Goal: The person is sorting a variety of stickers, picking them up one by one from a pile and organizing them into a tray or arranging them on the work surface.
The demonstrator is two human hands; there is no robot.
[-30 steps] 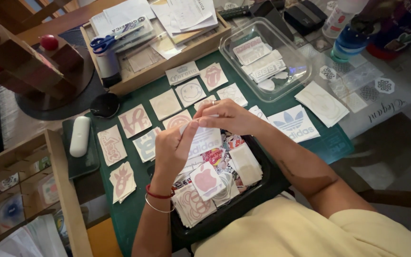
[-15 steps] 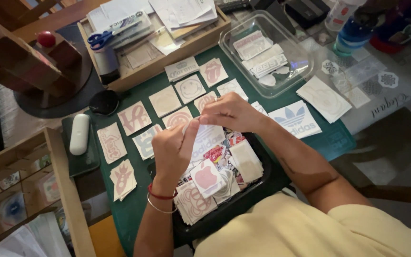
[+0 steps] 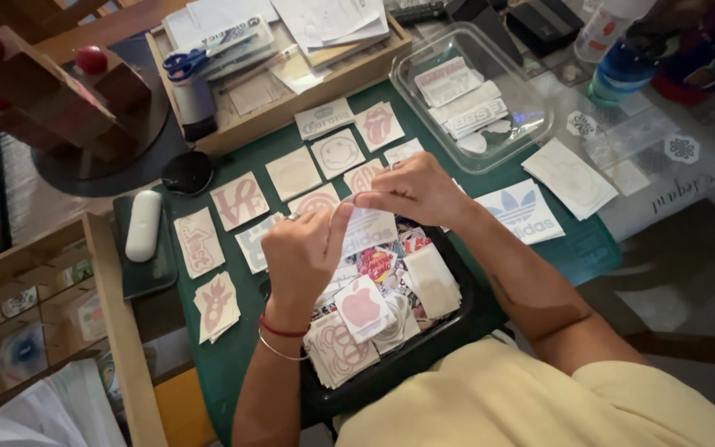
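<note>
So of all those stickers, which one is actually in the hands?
The white sticker pinched between the left hand and right hand, lifted above the black tray. The others lie flat on the green mat or piled in the tray.

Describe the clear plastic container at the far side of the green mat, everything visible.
The clear plastic container is a shallow, rounded-corner rectangular tub, transparent and lidless. It sits upright, slightly skewed, straddling the far right edge of the green cutting mat and the glass tabletop. Inside lie several white printed stickers, loosely stacked flat. No hand touches it; the right hand works nearer the camera.
</note>
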